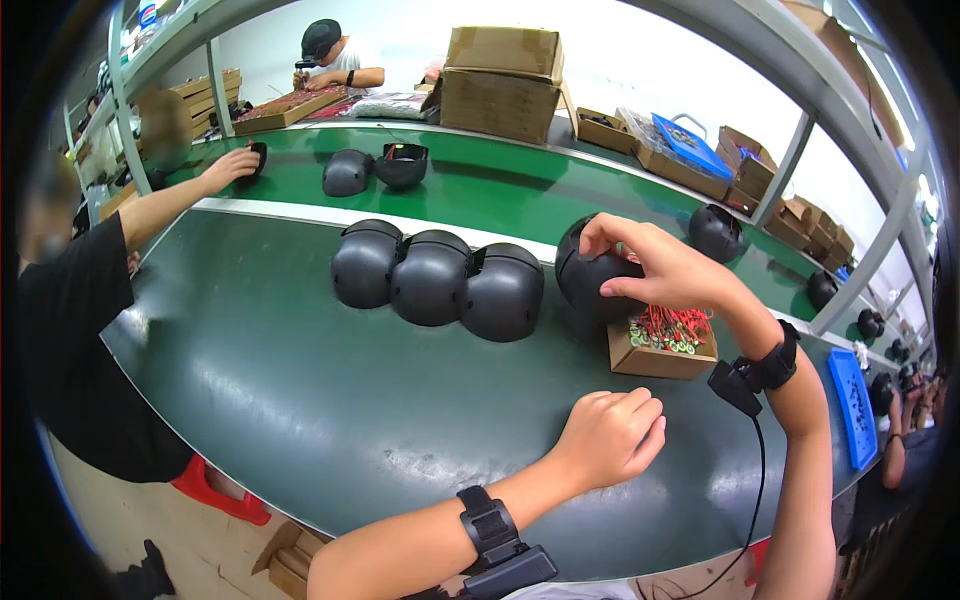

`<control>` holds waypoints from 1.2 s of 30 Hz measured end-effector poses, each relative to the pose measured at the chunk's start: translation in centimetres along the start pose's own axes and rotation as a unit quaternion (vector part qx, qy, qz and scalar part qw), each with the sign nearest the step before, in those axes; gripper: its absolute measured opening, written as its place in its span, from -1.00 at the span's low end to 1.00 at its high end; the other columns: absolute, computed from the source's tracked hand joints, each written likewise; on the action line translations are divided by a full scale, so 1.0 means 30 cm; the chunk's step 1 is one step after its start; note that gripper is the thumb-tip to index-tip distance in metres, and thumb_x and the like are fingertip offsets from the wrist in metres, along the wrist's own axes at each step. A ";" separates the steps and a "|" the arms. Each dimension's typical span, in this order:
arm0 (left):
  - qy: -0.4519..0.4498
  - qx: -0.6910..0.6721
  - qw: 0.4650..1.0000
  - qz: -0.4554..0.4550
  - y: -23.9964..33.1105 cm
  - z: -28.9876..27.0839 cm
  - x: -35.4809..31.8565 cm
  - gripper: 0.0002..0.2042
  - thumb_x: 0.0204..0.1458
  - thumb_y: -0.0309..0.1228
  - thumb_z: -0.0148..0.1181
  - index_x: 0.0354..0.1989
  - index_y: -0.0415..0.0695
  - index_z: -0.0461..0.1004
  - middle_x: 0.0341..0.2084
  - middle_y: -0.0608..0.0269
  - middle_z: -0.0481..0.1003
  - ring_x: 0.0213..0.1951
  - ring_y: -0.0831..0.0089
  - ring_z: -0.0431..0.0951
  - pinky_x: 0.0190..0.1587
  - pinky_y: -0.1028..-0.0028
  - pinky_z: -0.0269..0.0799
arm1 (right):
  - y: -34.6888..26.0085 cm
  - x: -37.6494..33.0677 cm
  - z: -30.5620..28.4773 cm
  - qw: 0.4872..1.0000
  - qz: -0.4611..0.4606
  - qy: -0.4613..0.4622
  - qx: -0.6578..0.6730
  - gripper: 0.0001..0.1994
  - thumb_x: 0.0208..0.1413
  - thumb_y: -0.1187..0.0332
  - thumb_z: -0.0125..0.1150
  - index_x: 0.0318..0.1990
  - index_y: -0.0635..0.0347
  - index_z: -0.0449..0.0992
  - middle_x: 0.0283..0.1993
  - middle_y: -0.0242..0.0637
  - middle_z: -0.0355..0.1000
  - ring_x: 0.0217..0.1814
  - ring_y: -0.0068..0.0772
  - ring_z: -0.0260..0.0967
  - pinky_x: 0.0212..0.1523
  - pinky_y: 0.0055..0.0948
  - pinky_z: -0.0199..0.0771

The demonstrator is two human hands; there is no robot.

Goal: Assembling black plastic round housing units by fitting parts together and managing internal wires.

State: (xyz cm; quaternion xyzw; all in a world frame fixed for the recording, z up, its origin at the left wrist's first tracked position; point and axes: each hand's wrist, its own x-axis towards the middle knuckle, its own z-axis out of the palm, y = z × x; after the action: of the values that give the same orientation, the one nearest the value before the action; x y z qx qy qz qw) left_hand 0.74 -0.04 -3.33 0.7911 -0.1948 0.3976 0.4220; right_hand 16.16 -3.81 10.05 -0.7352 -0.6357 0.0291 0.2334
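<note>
The right hand [662, 264] pinches a dome [581, 280] whose smooth curve could slip onto wires [672, 326]; the left hand [610, 438] curls loosely.

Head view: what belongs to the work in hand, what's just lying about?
Likely part of the work:
black dome in the right hand
three similar domes in a row
small carton of red-wired parts nearby

Apparently just lying about:
stacked cartons at the back
floor carton
red stool at left
</note>
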 end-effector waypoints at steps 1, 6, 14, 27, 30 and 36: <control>-0.002 -0.011 1.000 0.007 0.002 0.010 0.002 -0.89 -0.09 -0.48 0.12 -0.58 -0.18 0.36 -0.66 0.18 0.31 -0.65 0.21 0.38 -0.56 0.30 0.28 | -0.013 -0.003 -0.030 0.996 -0.047 -0.043 -0.060 -0.68 -0.13 0.49 0.30 -0.18 0.22 0.35 -0.21 -0.23 0.38 -0.19 -0.28 0.33 -0.15 -0.29 0.36; -0.001 0.011 1.000 0.002 -0.018 -0.006 -0.010 -0.88 -0.08 -0.46 0.11 -0.58 -0.19 0.36 -0.65 0.16 0.33 -0.61 0.16 0.41 -0.52 0.27 0.32 | -0.158 0.078 -0.051 0.990 -0.040 -0.051 -0.122 -0.62 -0.40 0.68 -0.08 -0.30 0.25 0.45 -0.37 -0.15 0.30 -0.15 -0.17 0.26 -0.09 -0.31 0.31; -0.028 -0.001 0.999 0.020 -0.027 0.017 0.004 -0.86 -0.08 -0.44 0.10 -0.60 -0.20 0.37 -0.64 0.10 0.36 -0.58 0.10 0.45 -0.51 0.20 0.34 | -0.053 0.171 0.009 0.970 -0.069 -0.139 -0.187 -0.97 -0.37 0.59 0.03 -0.70 0.32 0.40 -0.66 -0.17 0.23 -0.30 -0.18 0.25 -0.32 -0.35 0.30; -0.039 -0.008 0.999 0.019 -0.057 0.058 -0.034 -0.84 -0.11 -0.41 0.10 -0.62 -0.21 0.36 -0.60 0.04 0.38 -0.51 0.01 0.44 -0.44 0.11 0.31 | 0.102 0.186 0.216 0.984 0.140 -0.097 -0.047 -0.57 0.13 0.17 0.09 0.03 0.33 0.35 0.00 0.09 0.37 0.19 0.09 0.22 0.19 -0.14 0.22; -0.047 -0.023 0.998 0.041 -0.044 0.101 -0.016 -0.86 -0.11 -0.41 0.09 -0.59 -0.21 0.37 -0.58 0.04 0.38 -0.48 0.02 0.42 -0.42 0.11 0.28 | 0.126 0.094 0.243 0.984 0.057 -0.026 -0.164 -0.51 0.19 0.07 -0.03 0.04 0.37 0.34 0.03 0.15 0.35 0.16 0.11 0.25 0.18 -0.14 0.21; -0.023 -0.019 0.999 0.034 -0.068 0.081 -0.023 -0.89 -0.10 -0.48 0.08 -0.57 -0.24 0.36 -0.57 0.03 0.38 -0.45 0.00 0.41 -0.41 0.12 0.25 | 0.060 0.151 0.280 0.990 0.094 0.062 -0.082 -0.44 0.12 0.02 0.04 0.12 0.30 0.29 0.11 0.06 0.32 0.21 0.04 0.21 0.20 -0.14 0.15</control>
State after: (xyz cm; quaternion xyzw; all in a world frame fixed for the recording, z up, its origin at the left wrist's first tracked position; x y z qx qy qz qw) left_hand 2.76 -0.91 -5.71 0.7851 -0.2385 0.3896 0.4182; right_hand 15.84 2.90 3.05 -0.8087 -0.5485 -0.0470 0.2071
